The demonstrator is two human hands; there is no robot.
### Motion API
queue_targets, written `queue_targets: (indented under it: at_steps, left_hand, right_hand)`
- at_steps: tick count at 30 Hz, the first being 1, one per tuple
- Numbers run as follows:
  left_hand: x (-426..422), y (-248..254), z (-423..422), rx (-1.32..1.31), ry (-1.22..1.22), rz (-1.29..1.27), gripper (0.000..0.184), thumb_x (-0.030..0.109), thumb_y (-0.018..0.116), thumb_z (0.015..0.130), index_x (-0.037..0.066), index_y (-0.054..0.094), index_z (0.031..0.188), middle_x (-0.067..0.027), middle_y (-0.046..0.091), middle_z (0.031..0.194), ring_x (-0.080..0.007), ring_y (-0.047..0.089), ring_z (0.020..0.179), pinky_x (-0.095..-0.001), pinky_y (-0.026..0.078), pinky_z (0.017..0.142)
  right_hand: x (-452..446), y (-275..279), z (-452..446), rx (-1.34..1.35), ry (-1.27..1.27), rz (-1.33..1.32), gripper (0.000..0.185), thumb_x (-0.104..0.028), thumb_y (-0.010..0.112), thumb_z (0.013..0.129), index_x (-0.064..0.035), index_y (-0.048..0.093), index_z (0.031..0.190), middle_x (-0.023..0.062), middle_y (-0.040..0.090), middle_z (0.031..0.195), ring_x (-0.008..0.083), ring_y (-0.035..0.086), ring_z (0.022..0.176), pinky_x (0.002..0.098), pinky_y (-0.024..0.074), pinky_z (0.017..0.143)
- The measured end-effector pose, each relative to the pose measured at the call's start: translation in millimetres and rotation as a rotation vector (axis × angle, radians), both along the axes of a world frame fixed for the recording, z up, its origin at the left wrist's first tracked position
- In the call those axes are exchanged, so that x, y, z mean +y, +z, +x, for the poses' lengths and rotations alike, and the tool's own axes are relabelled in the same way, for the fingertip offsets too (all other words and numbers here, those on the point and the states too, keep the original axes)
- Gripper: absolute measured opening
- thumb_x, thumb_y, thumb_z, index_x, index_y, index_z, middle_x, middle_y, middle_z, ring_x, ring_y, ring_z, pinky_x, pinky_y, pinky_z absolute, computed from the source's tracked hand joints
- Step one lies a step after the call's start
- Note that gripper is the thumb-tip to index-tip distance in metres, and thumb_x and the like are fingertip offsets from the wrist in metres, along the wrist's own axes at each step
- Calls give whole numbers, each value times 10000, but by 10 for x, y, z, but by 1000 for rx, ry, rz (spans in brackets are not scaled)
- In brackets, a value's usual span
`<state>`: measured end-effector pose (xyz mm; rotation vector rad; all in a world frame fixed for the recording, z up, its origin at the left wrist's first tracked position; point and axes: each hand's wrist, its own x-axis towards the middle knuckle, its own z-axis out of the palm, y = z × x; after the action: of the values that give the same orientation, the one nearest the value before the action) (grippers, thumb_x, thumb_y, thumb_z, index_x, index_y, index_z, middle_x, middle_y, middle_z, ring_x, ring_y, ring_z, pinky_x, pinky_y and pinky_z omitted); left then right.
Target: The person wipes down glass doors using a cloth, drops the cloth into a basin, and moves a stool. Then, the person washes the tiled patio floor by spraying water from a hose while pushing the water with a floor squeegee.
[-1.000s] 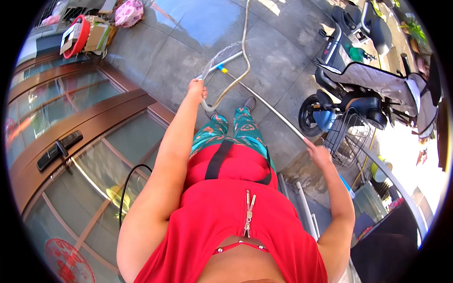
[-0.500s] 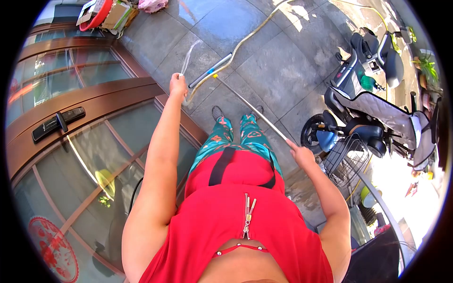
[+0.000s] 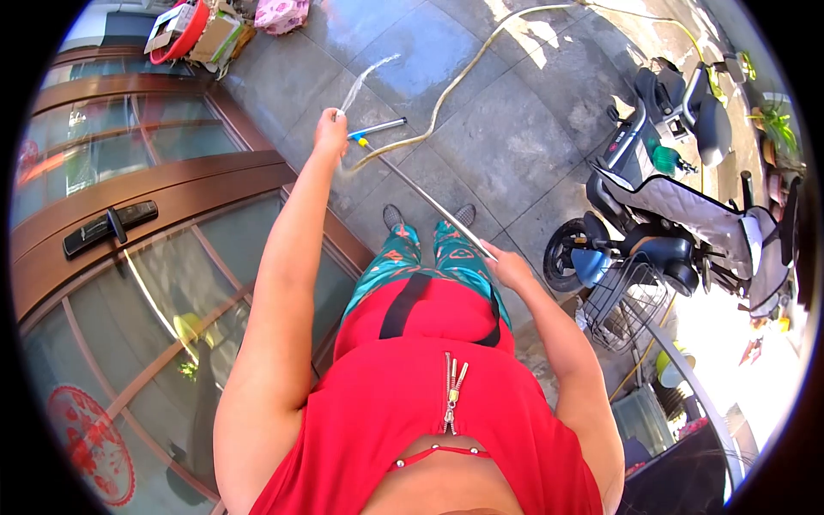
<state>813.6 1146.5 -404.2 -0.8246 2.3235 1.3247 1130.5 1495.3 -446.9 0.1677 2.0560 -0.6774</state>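
Observation:
My left hand [image 3: 330, 133] is closed around the end of a pale yellow hose [image 3: 439, 103], which loops below the wrist and trails off across the floor. From that end a stream of water [image 3: 354, 87] arcs onto the wet tiles. My right hand [image 3: 512, 268] grips the upper end of a long metal squeegee pole [image 3: 429, 199]. The squeegee head [image 3: 384, 126], blue and grey with a yellow joint, is close to my left hand and partly hidden by it. I cannot tell whether the head touches the floor.
A glass-paned brown door [image 3: 154, 190] with a black handle stands at left. Beyond it are a red basin [image 3: 182, 39] with cardboard and a pink bag [image 3: 281, 15]. At right is a parked electric scooter [image 3: 669, 249] with a wire basket [image 3: 625, 300]. Grey tiles [image 3: 515, 163] cover the ground.
The squeegee head has swung left towards my left hand, and my right hand has shifted left with the pole. My left hand has risen slightly, and the water reaches farther up and right.

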Motion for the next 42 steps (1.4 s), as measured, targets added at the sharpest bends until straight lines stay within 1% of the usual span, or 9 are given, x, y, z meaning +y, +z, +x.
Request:
queue_targets:
  at_steps: [8,9,10,16,21,28,32,36,42]
  left_hand:
    - [379,92,-684,88,-144,-134,236,201,528,938,116,527,1158,-12,447,565,-121,412,395,-304,318,325]
    - [308,-14,-840,99,-188,-195,277,242,537,890,144,580,1146,-85,611,667,-184,557,460,-357,431,400]
    - [339,14,-922,98,-205,-207,277,245,539,890,145,582,1145,-85,614,666,-186,558,458,-357,435,407]
    - [446,7,-1257,60,-229,-306,288,259,567,879,165,586,1150,-98,651,767,-217,618,566,-386,498,482]
    - [79,-661,-1473,55,-174,-277,267,235,556,870,153,595,1121,-107,662,800,-237,629,584,-406,501,485]
    - [-843,-662,-2072,-67,-30,-158,220,187,516,872,131,587,1073,-104,599,700,-222,554,459,-390,420,398]
    - [-1420,-723,-2469,-91,21,-154,201,192,501,893,130,575,1070,-67,538,642,-191,494,416,-362,367,359]
    - [-1822,-646,-2804,-116,23,-203,212,201,500,897,129,574,1083,-70,556,668,-191,502,426,-362,371,358]
    - [-2154,-561,-3235,-92,63,-196,198,186,497,878,131,583,1047,-97,592,669,-211,542,459,-390,415,406]
  right_hand:
    - [1077,1184,1385,-68,-185,225,507,-322,543,932,-426,397,1406,249,656,890,415,641,834,490,502,747]
    - [1118,1350,1508,-110,-241,276,512,-310,554,927,-420,403,1405,249,657,889,413,644,833,492,500,743]
    - [1138,1474,1602,-154,-297,325,518,-298,565,923,-414,410,1403,250,657,888,410,647,832,494,498,740]
    - [1059,1370,1690,-19,-547,359,514,-242,572,921,-350,438,1405,241,664,922,399,655,850,462,501,743]
    - [688,889,1106,276,-609,171,500,-246,545,933,-306,430,1416,250,648,861,409,644,806,480,478,716]
    - [-41,1598,-113,-37,-479,394,513,-227,539,938,-343,410,1421,265,645,898,440,632,819,497,478,710]
    - [-315,1562,-744,107,-372,317,514,-272,549,932,-392,406,1412,256,646,805,430,638,787,496,492,704]
    - [-533,1137,-1517,222,-345,76,495,-243,558,915,-341,455,1389,259,644,885,435,628,841,479,489,748]
    - [-906,525,-2863,177,-214,146,473,-223,526,918,-309,469,1380,259,645,935,444,620,876,510,484,783]
